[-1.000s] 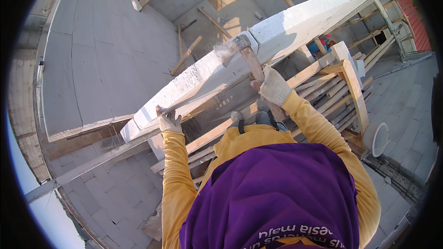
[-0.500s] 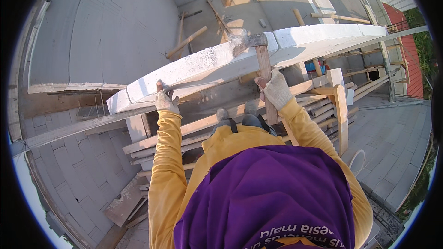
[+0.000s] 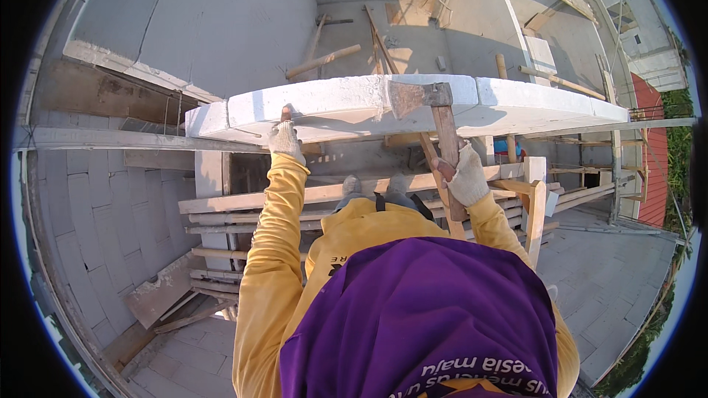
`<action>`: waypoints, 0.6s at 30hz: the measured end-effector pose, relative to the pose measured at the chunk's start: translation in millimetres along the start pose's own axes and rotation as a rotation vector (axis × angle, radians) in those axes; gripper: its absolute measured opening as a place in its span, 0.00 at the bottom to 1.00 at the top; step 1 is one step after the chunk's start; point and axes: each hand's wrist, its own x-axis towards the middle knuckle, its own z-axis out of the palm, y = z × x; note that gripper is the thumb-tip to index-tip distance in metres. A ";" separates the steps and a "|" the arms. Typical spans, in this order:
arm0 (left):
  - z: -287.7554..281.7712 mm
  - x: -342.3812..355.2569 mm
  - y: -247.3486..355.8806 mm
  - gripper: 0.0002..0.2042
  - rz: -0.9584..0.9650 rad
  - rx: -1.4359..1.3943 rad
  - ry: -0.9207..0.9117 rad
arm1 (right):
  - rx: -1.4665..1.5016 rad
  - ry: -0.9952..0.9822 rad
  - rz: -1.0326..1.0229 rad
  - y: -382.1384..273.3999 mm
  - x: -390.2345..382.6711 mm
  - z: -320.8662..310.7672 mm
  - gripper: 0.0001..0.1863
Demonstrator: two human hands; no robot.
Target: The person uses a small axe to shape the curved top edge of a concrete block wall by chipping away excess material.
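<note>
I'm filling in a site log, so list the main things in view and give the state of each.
Hatchet: held, blade toward the left
Right hand: gloved, closed around the hatchet's handle
White blocks: set end to end in a row, partly shaded
Left hand: gloved, partly open, at the near side of the blocks
Wooden poles: lying side by side

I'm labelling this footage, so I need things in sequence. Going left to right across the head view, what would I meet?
Slanted board at lower left → gloved left hand → hatchet blade → gloved right hand → upright wooden post → red panel.
</note>
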 end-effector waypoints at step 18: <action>149.3 -98.2 -15.8 0.44 1.146 1.719 -0.339 | 0.392 0.409 0.252 57.5 -81.1 -57.0 0.21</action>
